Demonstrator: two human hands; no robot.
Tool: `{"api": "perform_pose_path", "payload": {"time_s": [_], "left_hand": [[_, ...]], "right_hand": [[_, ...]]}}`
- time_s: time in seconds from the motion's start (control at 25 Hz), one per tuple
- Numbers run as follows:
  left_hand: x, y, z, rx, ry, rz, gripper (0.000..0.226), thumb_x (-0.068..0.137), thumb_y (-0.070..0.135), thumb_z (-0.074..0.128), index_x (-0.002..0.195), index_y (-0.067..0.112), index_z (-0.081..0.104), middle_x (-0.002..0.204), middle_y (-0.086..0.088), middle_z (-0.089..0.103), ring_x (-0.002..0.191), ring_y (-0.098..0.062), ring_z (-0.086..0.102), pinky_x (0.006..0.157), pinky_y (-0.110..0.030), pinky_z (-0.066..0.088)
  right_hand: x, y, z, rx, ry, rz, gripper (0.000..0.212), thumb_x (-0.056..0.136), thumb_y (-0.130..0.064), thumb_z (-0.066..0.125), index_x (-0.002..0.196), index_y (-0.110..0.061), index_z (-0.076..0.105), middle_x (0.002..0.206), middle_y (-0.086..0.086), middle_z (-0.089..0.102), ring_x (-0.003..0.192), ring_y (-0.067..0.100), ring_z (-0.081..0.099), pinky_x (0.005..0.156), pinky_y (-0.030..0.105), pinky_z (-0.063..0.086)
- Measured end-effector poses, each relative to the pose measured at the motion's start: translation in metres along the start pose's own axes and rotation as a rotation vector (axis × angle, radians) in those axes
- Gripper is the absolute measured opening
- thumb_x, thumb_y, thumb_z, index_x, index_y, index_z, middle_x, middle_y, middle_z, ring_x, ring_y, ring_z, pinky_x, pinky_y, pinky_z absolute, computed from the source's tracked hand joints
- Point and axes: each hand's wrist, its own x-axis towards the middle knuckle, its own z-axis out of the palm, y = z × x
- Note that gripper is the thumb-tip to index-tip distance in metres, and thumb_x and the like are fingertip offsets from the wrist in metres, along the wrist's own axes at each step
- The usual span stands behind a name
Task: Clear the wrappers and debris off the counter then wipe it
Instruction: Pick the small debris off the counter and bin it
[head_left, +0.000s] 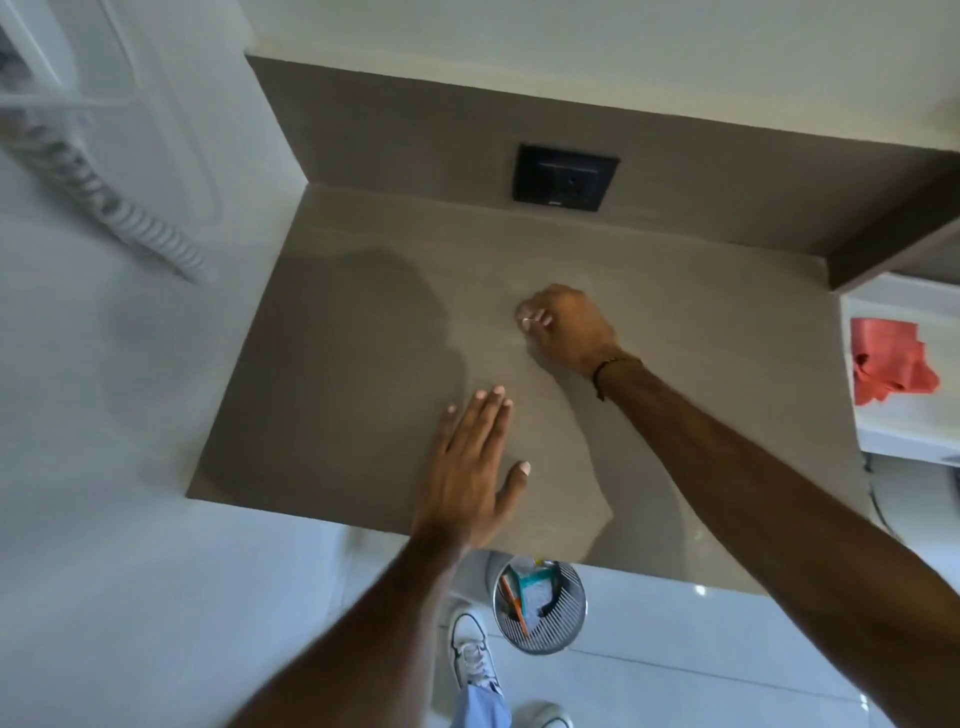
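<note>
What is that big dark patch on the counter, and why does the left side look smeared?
Head view: the patch on the counter is a soft shadow beyond the left hand, apparently the person's own; the coiled cord at left is motion-blurred; the floor shows small glare.

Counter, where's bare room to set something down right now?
The counter is bare left of the left hand, out to its left edge, and along the back below the wall socket. Middle and right are taken by the left hand and the right hand with its forearm.

The left hand (475, 462) lies flat on the near counter (337, 364); the right hand (566, 327) is farther and to its right. A bin (540, 608) holding wrappers (535, 592) stands on the floor (701, 649) below the counter's near edge, and a cloth (891, 361) lies on a shelf (909, 436) at right.
</note>
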Motion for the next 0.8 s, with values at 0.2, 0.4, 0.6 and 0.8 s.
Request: {"api": "perform_pose_path", "payload": {"time_s": [0.2,0.4,0.6,0.8], "left_hand": [[0.001,0.001,-0.002,0.089,-0.009,0.014,0.074,0.100,0.053,0.037,0.162,0.014,0.028,0.174,-0.005,0.024,0.161,-0.025,0.024,0.129,-0.052,0.025],[-0.001,0.006,-0.004,0.099,0.013,0.022,0.074,0.100,0.050,0.036,0.162,0.011,0.028,0.173,-0.008,0.025,0.161,-0.026,0.023,0.130,-0.053,0.022],[-0.004,0.008,-0.001,0.162,0.038,0.038,0.072,0.102,0.049,0.031,0.162,0.009,0.025,0.173,-0.010,0.024,0.161,-0.028,0.024,0.129,-0.056,0.024],[-0.002,0.005,0.001,0.155,0.048,0.049,0.072,0.102,0.050,0.031,0.162,0.011,0.025,0.173,-0.008,0.024,0.161,-0.027,0.024,0.130,-0.055,0.022]], "right_hand": [[-0.151,0.025,-0.001,0.222,0.382,0.072,0.013,0.086,-0.010,0.069,0.095,-0.013,0.079,0.091,0.006,0.074,0.077,0.021,0.069,0.071,0.022,0.049],[-0.299,0.010,0.048,0.399,0.512,0.114,0.003,0.091,-0.024,0.070,0.089,-0.025,0.073,0.087,-0.010,0.072,0.070,-0.005,0.058,0.068,0.009,0.047],[-0.405,0.012,0.143,0.484,0.324,0.394,0.009,0.081,-0.024,0.075,0.088,-0.028,0.072,0.081,-0.012,0.070,0.067,-0.004,0.060,0.064,0.007,0.046],[-0.406,0.035,0.184,0.399,0.145,0.635,0.017,0.078,-0.015,0.076,0.094,-0.019,0.076,0.088,-0.001,0.076,0.073,0.015,0.070,0.066,0.025,0.057]]}}
